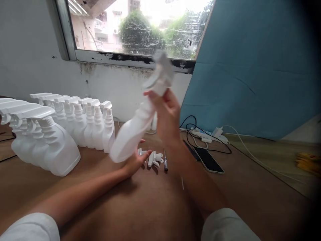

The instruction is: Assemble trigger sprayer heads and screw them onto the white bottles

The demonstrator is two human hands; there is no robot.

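My right hand (pixel 167 115) is raised above the table, its fingers wrapped round the neck of a white spray bottle (pixel 132 132) just under the trigger head (pixel 162 72). The bottle hangs tilted, base down to the left, and is smeared by motion. My left hand (pixel 135 160) lies low on the wooden table (pixel 150 207) beneath the bottle's base, fingers reaching toward a few loose white trigger parts (pixel 152 159). The bottle hides most of those fingers. A small screwdriver (pixel 165 162) lies just right of the parts.
Two rows of several assembled white spray bottles (pixel 62 130) stand at the left. A dark phone (pixel 208 160), a white charger with cables (pixel 210 135) and a blue panel (pixel 255 73) are at the right. Something yellow (pixel 307 160) lies at the far right edge.
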